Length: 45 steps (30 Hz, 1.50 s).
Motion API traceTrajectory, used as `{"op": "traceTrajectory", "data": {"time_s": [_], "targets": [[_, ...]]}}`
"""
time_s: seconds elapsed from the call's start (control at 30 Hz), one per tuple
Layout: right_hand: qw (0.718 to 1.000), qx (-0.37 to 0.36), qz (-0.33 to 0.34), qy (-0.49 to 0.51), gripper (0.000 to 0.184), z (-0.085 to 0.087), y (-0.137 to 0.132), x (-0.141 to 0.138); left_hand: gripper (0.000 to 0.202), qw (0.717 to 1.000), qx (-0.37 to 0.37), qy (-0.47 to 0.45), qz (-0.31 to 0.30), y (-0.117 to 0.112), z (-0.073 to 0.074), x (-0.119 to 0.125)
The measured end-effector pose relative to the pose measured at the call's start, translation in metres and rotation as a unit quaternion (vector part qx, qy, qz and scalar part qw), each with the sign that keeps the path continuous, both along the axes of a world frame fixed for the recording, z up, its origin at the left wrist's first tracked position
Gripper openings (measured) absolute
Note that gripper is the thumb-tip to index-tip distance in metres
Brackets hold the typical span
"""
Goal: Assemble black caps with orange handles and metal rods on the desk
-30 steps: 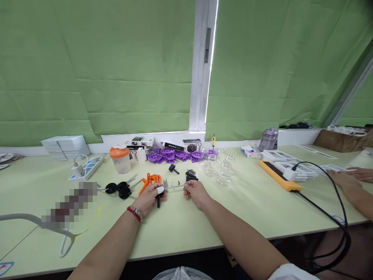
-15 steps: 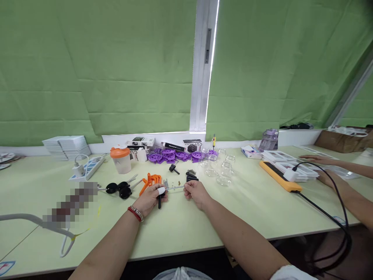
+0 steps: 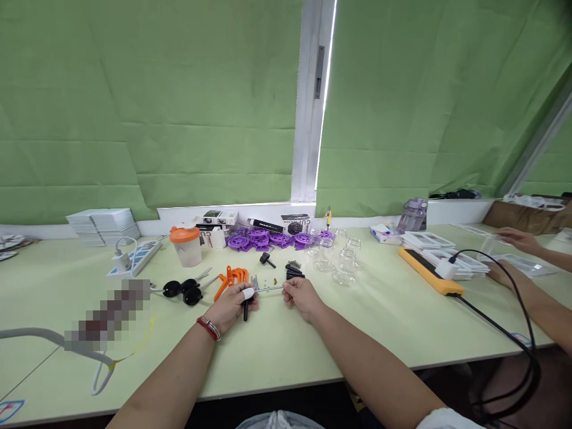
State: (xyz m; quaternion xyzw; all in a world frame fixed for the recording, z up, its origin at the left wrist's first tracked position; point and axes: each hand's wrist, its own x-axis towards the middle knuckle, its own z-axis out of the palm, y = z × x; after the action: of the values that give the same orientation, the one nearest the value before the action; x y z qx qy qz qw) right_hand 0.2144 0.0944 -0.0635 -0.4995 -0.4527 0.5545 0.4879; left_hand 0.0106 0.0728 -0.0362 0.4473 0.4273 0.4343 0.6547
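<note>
My left hand [image 3: 230, 307] is closed around a black handle [image 3: 245, 310] that pokes out below the fingers; one finger wears a white cap [image 3: 247, 293]. A thin metal rod [image 3: 269, 289] runs from that hand to my right hand [image 3: 300, 296], which pinches the rod's right end. Both hands rest on the pale green table [image 3: 286, 339]. Just behind them lie an orange plastic part [image 3: 231, 277], several loose metal pins [image 3: 254, 280] and small black pieces [image 3: 294, 271].
Purple plastic discs [image 3: 268, 239], clear glass jars [image 3: 338, 256] and an orange-lidded cup [image 3: 185, 244] stand farther back. Black-handled tools [image 3: 185, 291] lie left. A power strip [image 3: 136, 257] sits far left. At right, an orange bar [image 3: 429, 271], a black cable [image 3: 496, 322] and another person's hands [image 3: 513, 256].
My hands have hardly moved and keep their hold on the rod. The other person's hands at the right have shifted, one reaching farther back over the table.
</note>
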Motion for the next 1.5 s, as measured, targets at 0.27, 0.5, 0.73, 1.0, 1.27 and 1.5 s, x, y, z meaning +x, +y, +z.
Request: {"op": "traceTrajectory", "data": {"time_s": [0.27, 0.5, 0.73, 1.0, 1.27, 1.5], "targets": [[0.999, -0.004, -0.002, -0.044, 0.023, 0.003, -0.002, -0.002, 0.016, 1.0, 0.0, 0.004, -0.003, -0.001, 0.0, 0.0], [0.997, -0.013, 0.013, -0.071, 0.031, 0.009, -0.005, -0.004, 0.014, 1.0, -0.002, 0.007, -0.001, -0.002, 0.001, 0.001], [0.996, -0.01, 0.023, -0.085, 0.032, 0.008, -0.005, -0.004, 0.016, 1.0, -0.001, 0.006, -0.003, -0.002, 0.002, 0.001], [0.998, -0.003, 0.033, -0.049, 0.024, 0.004, -0.002, -0.001, 0.016, 1.0, 0.005, 0.001, 0.004, 0.002, -0.003, -0.002], [0.998, 0.029, 0.041, -0.025, 0.008, 0.003, -0.003, 0.001, 0.016, 1.0, 0.004, 0.009, 0.009, 0.002, -0.002, -0.002], [0.998, 0.021, 0.043, -0.048, 0.009, -0.004, 0.002, 0.001, 0.014, 1.0, 0.002, 0.009, 0.012, 0.0, 0.001, -0.001]]}}
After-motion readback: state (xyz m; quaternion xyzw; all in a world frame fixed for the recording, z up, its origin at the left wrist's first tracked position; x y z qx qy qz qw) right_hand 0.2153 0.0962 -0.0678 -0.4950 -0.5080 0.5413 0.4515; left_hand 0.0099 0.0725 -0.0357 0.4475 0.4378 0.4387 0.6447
